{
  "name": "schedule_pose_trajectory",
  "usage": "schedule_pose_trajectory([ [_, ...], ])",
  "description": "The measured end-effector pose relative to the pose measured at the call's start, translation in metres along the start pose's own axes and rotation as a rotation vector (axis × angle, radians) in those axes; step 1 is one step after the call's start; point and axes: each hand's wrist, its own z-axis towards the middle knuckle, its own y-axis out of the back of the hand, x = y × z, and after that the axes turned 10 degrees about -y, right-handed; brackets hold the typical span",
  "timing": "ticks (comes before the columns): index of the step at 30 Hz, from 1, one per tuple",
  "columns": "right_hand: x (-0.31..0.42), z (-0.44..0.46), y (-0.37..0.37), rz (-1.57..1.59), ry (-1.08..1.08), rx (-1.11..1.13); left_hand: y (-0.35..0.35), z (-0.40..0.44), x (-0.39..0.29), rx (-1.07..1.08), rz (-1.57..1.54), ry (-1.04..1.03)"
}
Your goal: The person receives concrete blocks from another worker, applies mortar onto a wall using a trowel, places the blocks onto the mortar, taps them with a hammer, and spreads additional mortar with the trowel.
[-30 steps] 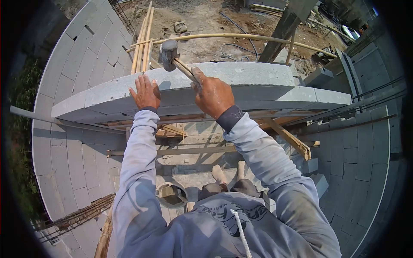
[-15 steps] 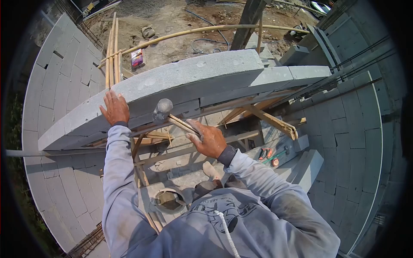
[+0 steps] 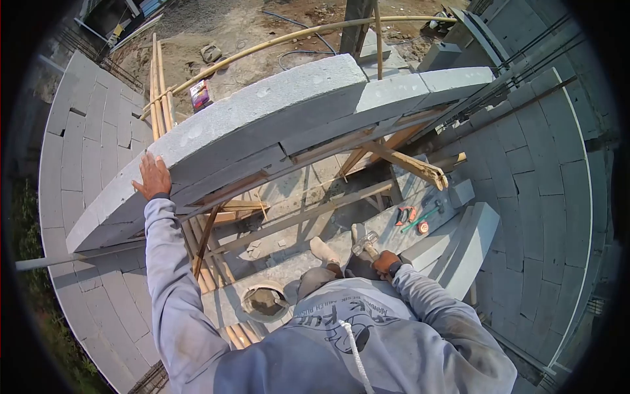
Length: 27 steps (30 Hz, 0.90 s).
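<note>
Hammer [image 3: 365, 243], one, in right hand [image 3: 386, 262]

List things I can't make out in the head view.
In the head view:
Hammer: rear end covered by the right hand.
Left hand: palm hidden by its own back.
Sweatshirt: lettering partly lost in folds.
Purple package: print too small to read.
</note>
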Motion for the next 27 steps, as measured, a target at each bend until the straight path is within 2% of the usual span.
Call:
schedule_pose_trajectory([
  [3,-0.025,0.011,0.011,-0.030,-0.053,-0.044,0.005,-0.021,-0.005,-0.055,-0.069,0.084],
  [6,-0.036,0.031,0.025,-0.019,-0.086,-0.026,-0.014,-0.073,-0.024,-0.235,-0.293,0.336],
  [8,-0.041,0.042,0.035,-0.046,-0.089,-0.005,-0.036,-0.133,-0.043,-0.090,-0.355,0.326],
  [9,-0.041,0.047,0.039,-0.061,-0.088,0.006,-0.044,-0.171,-0.054,0.061,-0.405,0.302],
  [10,-0.039,0.052,0.046,-0.065,-0.087,0.010,-0.054,-0.208,-0.070,0.211,-0.447,0.371],
  [11,-0.035,0.055,0.055,-0.166,-0.046,0.033,-0.097,-0.257,-0.071,0.316,-0.477,0.347],
  [12,-0.033,0.057,0.066,-0.247,-0.020,0.042,-0.151,-0.316,-0.068,0.352,-0.557,0.256],
  [13,-0.031,0.057,0.076,-0.338,0.075,0.000,-0.180,-0.374,-0.071,0.515,-0.544,0.137],
  [14,-0.028,0.059,0.084,-0.422,0.162,-0.048,-0.114,-0.398,-0.115,0.691,-0.530,0.159],
  [15,-0.026,0.069,0.089,-0.474,0.217,-0.101,-0.158,-0.448,-0.116,0.833,-0.499,0.055],
  [16,-0.015,0.040,0.105,-0.385,0.237,-0.136,-0.195,-0.496,-0.120,0.966,-0.476,-0.059],
  [17,-0.015,0.061,0.108,-0.325,0.143,-0.012,-0.180,-0.521,-0.141,0.972,-0.369,-0.325],
  [18,-0.004,0.041,0.124,-0.290,0.149,0.060,-0.149,-0.527,-0.166,1.063,-0.406,-0.332],
  [19,0.000,0.046,0.129,-0.270,0.152,0.062,-0.154,-0.544,-0.182,1.095,-0.435,-0.192],
  [21,0.007,0.065,0.132,-0.270,0.213,0.018,-0.139,-0.557,-0.214,1.048,-0.541,-0.252],
  [22,0.009,0.076,0.131,-0.292,0.273,-0.019,-0.120,-0.539,-0.239,1.202,-0.557,0.298],
  [23,0.014,0.082,0.134,-0.508,0.324,-0.026,-0.157,-0.566,-0.243,1.026,-0.740,0.186],
  [24,0.006,0.123,0.127,-0.601,0.371,0.001,-0.104,-0.527,-0.262,0.966,-0.824,0.343],
  [25,0.015,0.109,0.125,-0.552,0.275,-0.021,-0.099,-0.516,-0.272,0.983,-0.910,0.478],
  [26,0.025,0.091,0.125,-0.499,0.182,-0.047,-0.061,-0.491,-0.280,0.681,-0.998,0.319],
  [27,0.030,0.111,0.123,-0.739,0.319,-0.202,-0.085,-0.495,-0.292,0.680,-0.992,0.503],
])
